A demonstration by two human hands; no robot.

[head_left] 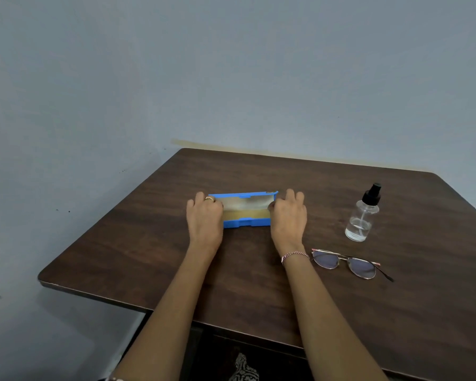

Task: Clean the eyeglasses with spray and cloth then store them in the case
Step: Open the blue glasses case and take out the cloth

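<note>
A blue glasses case [245, 223] lies open in the middle of the brown table [149, 243], its lid raised toward the wall. A pale yellowish lining or cloth [245, 209] shows inside; I cannot tell which. My left hand [204, 215] grips the case's left end and my right hand [287, 215] grips its right end. The eyeglasses [346, 264] lie folded on the table to the right of my right wrist. A clear spray bottle [362, 214] with a black nozzle stands upright behind the eyeglasses.
A grey-blue wall [231, 78] runs along the table's far edge. The table's left edge and front edge drop to the floor. A patterned cloth [242, 369] shows below the front edge.
</note>
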